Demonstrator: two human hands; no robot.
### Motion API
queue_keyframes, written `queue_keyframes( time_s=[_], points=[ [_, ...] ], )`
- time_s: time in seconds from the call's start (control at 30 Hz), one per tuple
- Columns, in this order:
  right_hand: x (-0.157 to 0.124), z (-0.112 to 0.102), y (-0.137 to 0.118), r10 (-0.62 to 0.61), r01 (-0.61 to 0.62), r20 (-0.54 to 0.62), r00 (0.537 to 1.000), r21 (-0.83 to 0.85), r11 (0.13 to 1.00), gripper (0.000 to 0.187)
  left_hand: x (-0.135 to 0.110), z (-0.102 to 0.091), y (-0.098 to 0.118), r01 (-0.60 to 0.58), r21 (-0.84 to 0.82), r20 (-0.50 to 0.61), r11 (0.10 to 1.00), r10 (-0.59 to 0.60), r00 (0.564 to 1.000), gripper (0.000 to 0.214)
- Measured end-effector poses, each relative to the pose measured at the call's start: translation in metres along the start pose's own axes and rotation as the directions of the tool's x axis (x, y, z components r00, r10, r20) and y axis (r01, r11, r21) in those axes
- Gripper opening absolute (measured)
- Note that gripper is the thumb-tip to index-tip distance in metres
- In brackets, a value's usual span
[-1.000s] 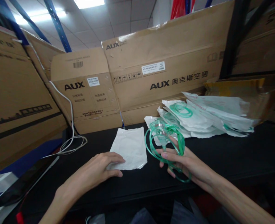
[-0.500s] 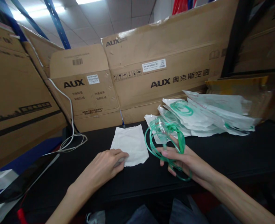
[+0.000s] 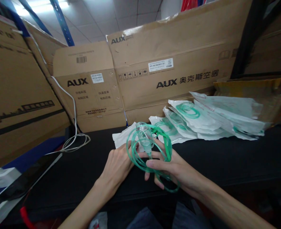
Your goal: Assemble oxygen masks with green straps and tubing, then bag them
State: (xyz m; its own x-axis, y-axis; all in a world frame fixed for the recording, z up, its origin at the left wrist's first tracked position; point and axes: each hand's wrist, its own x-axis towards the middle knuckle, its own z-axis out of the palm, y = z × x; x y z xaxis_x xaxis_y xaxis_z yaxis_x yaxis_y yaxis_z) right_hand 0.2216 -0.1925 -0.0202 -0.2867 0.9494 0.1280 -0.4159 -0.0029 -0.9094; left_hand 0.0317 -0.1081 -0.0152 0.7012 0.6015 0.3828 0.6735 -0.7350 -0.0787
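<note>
My right hand (image 3: 170,162) is closed on an oxygen mask set, a clear plastic mask (image 3: 143,135) with looped green tubing (image 3: 132,156) and a bunched green strap (image 3: 167,146). Thumb and fingers pinch the coil from its right side, above the black table. Close by on the left, my left hand (image 3: 118,163) grips the near side of a white pouch (image 3: 122,138), its fingertips partly hidden behind the tubing. The pouch lies askew, and the mask and coil cover much of it.
Several white pouches with green tubing inside (image 3: 202,119) are piled at the right on the black table (image 3: 95,171). Large cardboard boxes (image 3: 140,86) wall off the back and left. A white cable (image 3: 76,141) loops at the left, near a white plug (image 3: 4,176).
My right hand has carried the mask and tubing left, in front of the white pouch. My left hand has shifted slightly right, and the pouch has turned.
</note>
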Motion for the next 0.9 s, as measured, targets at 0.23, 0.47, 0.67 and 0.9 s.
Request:
queue_keyframes(
  time_s=[0.23, 0.47, 0.67, 0.9],
  points=[
    [-0.004, -0.010, 0.003, 0.001, -0.003, -0.062, 0.998, -0.021, 1.000, 0.090, 0.008, 0.003, 0.005, 0.093, -0.215, -0.058, 0.972, -0.107, 0.993, 0.014],
    [-0.014, -0.018, 0.006, 0.058, -0.076, -0.153, 0.987, -0.109, 0.991, 0.086, 0.016, 0.010, 0.003, 0.109, -0.235, -0.234, 0.966, -0.165, 0.958, 0.010],
    [-0.013, -0.016, 0.004, 0.092, -0.112, -0.161, 0.983, -0.125, 0.986, 0.082, 0.025, 0.008, 0.000, 0.033, -0.238, -0.311, 0.971, -0.109, 0.944, 0.019],
    [-0.008, -0.018, 0.005, 0.132, -0.151, -0.156, 0.979, -0.116, 0.982, 0.070, 0.032, 0.007, 0.006, 0.078, -0.289, -0.413, 0.954, -0.198, 0.889, 0.018]
  ],
)
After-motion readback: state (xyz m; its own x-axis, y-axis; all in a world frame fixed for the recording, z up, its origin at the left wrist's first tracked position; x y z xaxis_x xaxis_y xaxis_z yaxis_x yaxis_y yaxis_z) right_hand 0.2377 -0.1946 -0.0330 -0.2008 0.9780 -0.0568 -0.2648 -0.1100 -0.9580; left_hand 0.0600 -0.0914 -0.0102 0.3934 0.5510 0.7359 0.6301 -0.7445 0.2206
